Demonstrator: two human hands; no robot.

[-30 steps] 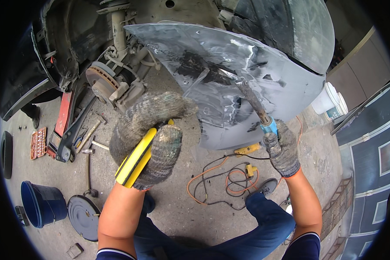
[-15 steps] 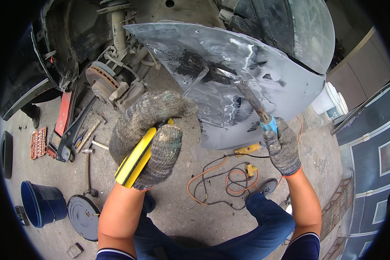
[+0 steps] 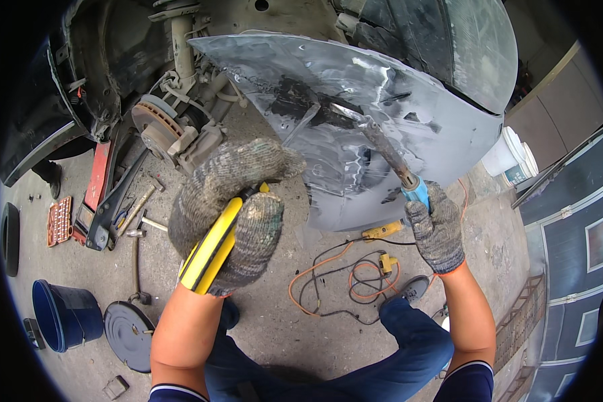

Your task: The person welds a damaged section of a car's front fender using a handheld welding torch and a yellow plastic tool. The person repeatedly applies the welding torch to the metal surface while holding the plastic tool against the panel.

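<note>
My left hand (image 3: 231,218), in a worn grey knitted glove, is closed round a hand tool (image 3: 211,248) with a yellow-and-black handle; its working end is hidden by the glove. Beyond those fingers a thin grey strip (image 3: 301,127) reaches to the panel; whether it belongs to the tool I cannot tell. My right hand (image 3: 439,224), gloved alike, grips the blue handle of a soldering iron (image 3: 390,151) with a long discoloured metal barrel. Its shiny tip lies at the blackened patch on a grey, scuffed car body panel (image 3: 442,151), close to the strip's end.
A brake disc (image 3: 155,127) and red jack (image 3: 99,175) stand to the left. Hammers (image 3: 136,268), a socket set (image 3: 60,221), a blue bucket (image 3: 67,315) and a round lid (image 3: 128,335) are on the floor. Cables (image 3: 335,285) loop near my foot. White buckets (image 3: 506,154) stand right.
The iron's tip has shifted slightly left on the dark patch. The yellow-and-black tool's handle has tilted and moved a little; both hands keep their hold.
</note>
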